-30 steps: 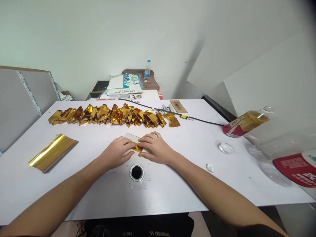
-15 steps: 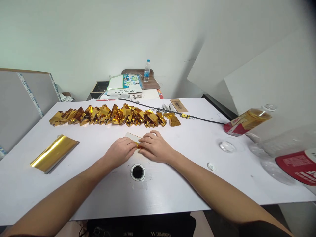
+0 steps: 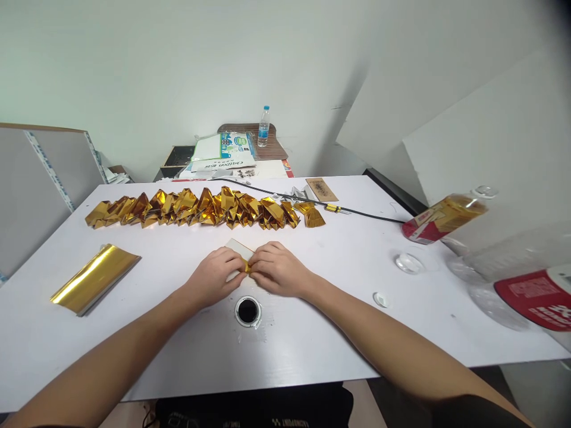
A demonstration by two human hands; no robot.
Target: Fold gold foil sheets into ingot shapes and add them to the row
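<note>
Gold foil paper (image 3: 244, 260), white on its underside, is lying at the middle of the white worktop (image 3: 339, 339), just beyond a round hole (image 3: 247, 310). We are pinching it with both hands: our left hand (image 3: 214, 278) and right hand (image 3: 279, 271) are meeting over it, fingers closed on its folded edge. Behind them a row of folded gold pieces (image 3: 200, 208) is stretching across, and a flat gold sheet (image 3: 96, 277) is lying well to the left.

Bright, even overhead light; faint soft shadows under left hand (image 3: 217, 276) and right hand (image 3: 277, 270). Glare on gold foil (image 3: 94, 278). Edges bend; near bottle (image 3: 526, 291) blurs; top-right corner dark.
</note>
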